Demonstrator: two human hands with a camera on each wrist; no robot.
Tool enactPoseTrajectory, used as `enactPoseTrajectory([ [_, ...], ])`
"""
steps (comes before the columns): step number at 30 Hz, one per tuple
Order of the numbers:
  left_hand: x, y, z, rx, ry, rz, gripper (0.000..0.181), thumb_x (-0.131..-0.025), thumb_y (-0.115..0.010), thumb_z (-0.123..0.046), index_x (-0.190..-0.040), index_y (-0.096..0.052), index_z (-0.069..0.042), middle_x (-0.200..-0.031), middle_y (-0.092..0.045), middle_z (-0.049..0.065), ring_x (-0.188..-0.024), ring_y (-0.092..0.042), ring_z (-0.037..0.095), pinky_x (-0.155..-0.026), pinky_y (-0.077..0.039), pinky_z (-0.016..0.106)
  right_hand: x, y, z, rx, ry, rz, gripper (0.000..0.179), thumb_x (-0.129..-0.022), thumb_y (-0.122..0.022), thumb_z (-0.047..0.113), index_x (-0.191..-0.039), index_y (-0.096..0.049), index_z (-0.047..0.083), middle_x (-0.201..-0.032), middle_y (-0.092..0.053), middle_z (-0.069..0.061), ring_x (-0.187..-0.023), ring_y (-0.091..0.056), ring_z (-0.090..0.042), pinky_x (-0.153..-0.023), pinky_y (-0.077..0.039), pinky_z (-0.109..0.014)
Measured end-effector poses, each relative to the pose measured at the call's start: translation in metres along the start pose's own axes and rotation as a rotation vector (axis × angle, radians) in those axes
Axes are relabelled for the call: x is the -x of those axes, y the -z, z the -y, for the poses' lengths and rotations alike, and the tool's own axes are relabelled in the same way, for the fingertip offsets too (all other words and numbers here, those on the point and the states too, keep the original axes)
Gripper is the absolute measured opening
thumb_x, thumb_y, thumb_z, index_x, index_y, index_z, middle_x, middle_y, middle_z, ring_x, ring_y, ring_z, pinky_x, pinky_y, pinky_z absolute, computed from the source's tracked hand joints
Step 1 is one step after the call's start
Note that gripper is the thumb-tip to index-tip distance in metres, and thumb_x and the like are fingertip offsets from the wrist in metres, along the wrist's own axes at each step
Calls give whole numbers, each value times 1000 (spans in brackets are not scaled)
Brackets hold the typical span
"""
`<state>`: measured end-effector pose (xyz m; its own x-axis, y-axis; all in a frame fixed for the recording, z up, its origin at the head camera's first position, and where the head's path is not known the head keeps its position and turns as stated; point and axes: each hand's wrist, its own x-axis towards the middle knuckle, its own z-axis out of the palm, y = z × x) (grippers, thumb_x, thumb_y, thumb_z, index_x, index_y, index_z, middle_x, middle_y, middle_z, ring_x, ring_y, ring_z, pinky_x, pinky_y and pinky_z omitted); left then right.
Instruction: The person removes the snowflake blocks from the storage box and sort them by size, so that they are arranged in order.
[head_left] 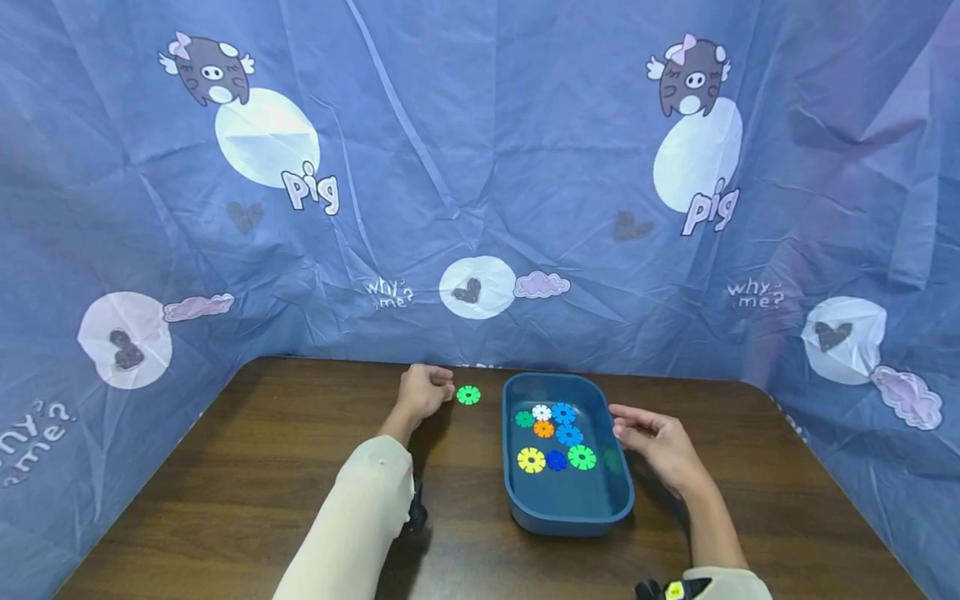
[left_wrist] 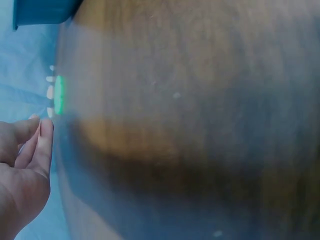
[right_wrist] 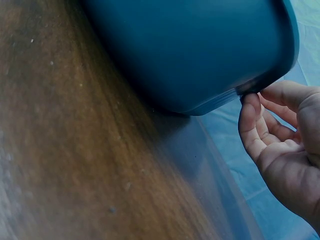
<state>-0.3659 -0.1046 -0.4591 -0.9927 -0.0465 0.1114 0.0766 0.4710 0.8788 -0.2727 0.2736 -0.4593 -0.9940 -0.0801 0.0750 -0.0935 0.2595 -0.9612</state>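
A bright green notched disc (head_left: 468,395) lies on the tabletop near the back edge. My left hand (head_left: 426,392) is just left of it, fingers pointing at it; in the left wrist view, the thumb and fingertips come together close to the disc (left_wrist: 59,95), with nothing visible between them. A dark blue plastic basin (head_left: 570,521) stands right of the disc. At its right side my right hand (head_left: 663,446) holds the rim; in the right wrist view, thumb and bent fingers meet at the rim's corner. Several notched discs lie inside, including a yellow disc (head_left: 532,460) and an orange disc (head_left: 543,429).
The brown wooden table (head_left: 247,483) extends on both sides of the basin. Along its back edge hangs a blue printed cloth (head_left: 420,200), which also closes off the left and right. Black bands are on both wrists.
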Motion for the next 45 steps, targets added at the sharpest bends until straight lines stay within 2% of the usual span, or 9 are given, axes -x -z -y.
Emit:
enactPoseTrajectory([
  [5, -4, 2, -17, 6, -66, 64, 20, -88, -75, 5, -108, -75, 8, -96, -77, 16, -89, -74, 22, -74, -59, 26, -1, 0, 0, 5, 4, -5, 44, -99, -69, 12, -138, -59, -6, -118, -68, -24, -98, -69, -11, -84, -59, -26],
  [9, -5, 0, -34, -52, -149, 138, 20, -90, -75, 0, -109, -75, 5, -97, -78, 13, -88, -74, 20, -76, -58, 25, 0, 0, 0, 5, 12, -1, 44, -99, -69, 12, -138, -59, -7, -118, -67, -25, -98, -69, -10, -83, -59, -26],
  [16, 4, -6, -67, -124, -290, 257, 19, -92, -76, -5, -110, -76, 0, -100, -78, 10, -92, -74, 20, -83, -58, 32, 0, 0, -2, -6, 13, 2, 44, -99, -69, 12, -138, -59, -7, -117, -67, -25, -98, -69, -11, -83, -59, -26],
  [22, 9, -16, -86, -191, -381, 324, 18, -93, -76, -8, -111, -77, -4, -101, -77, 7, -94, -73, 18, -85, -58, 32, 1, 0, -1, 3, 7, 8, 44, -100, -68, 13, -139, -59, -5, -119, -67, -24, -100, -68, -12, -84, -58, -25],
  [32, 24, -40, -106, -229, -461, 520, 23, -95, -73, -9, -118, -74, -4, -111, -75, 9, -100, -72, 17, -87, -57, 27, 0, 1, -1, 23, 4, 5, 43, -100, -68, 13, -138, -60, -5, -118, -68, -23, -101, -68, -12, -85, -58, -26],
  [38, 33, -55, -115, -261, -494, 590, 24, -94, -75, -11, -118, -75, -7, -112, -75, 4, -98, -70, 10, -84, -55, 19, -1, 1, 0, 25, -7, 5, 43, -100, -68, 15, -138, -60, -4, -120, -68, -22, -103, -69, -14, -87, -58, -27],
  [45, 45, -76, -121, -260, -475, 685, 26, -93, -77, -12, -119, -75, -10, -107, -75, 0, -94, -70, 8, -76, -55, 17, 0, 1, -1, -9, 14, 18, 44, -100, -68, 12, -138, -59, -7, -120, -67, -25, -102, -69, -12, -86, -58, -26],
])
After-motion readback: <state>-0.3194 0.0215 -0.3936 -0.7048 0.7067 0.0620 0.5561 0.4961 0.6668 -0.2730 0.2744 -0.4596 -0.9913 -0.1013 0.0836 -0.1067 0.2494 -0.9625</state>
